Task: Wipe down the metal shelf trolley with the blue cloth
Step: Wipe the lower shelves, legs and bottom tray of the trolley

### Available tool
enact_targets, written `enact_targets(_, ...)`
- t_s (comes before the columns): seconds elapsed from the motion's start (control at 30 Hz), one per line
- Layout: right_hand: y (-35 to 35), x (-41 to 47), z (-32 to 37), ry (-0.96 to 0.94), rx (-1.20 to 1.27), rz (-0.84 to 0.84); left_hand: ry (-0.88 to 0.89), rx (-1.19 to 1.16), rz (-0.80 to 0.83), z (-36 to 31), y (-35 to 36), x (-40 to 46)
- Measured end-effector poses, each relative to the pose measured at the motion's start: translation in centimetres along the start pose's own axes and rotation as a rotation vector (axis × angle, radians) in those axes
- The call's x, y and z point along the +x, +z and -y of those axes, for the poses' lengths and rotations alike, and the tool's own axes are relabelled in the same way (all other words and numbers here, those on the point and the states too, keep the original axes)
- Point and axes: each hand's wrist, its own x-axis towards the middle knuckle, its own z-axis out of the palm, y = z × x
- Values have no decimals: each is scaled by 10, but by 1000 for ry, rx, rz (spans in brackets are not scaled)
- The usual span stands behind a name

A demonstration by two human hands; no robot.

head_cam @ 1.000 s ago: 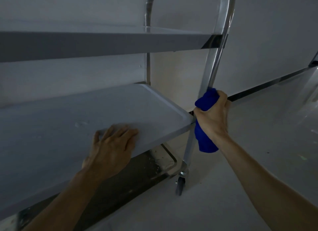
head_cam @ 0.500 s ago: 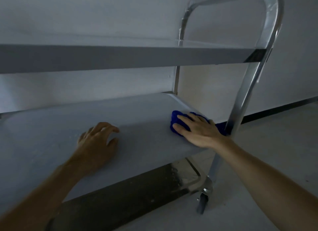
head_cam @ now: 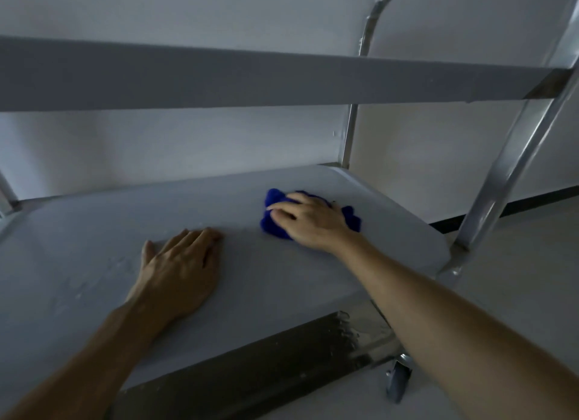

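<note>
Right hand (head_cam: 308,220) flat, fingers spread, pressing blue cloth (head_cam: 274,224) onto middle shelf (head_cam: 391,219) of metal shelf trolley (head_cam: 507,166). Left hand (head_cam: 180,272) flat beside it, bracing. Cloth soft, light, bunching under palm; likely best pressed from above.

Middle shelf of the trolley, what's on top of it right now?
On the middle shelf: the left hand resting flat and the right hand pressing the blue cloth. The cloth's middle is covered by that hand.
</note>
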Motion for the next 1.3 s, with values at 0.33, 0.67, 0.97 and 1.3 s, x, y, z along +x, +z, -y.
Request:
enact_targets(0.33, -40, -75, -93, 0, -8, -29, 8, 15, -43, -8, -2, -4)
enact_targets(0.67, -13, -1, -35, 123, -48, -22, 26, 26, -23, -7, -6, 5)
enact_targets(0.97, -33, -65, -96, 97, -88, -22, -94, 153, 161, 18, 1, 47)
enact_targets(1.3, -31, 77, -121, 429, -160, -68, -79, 176, 207, 27, 17, 54)
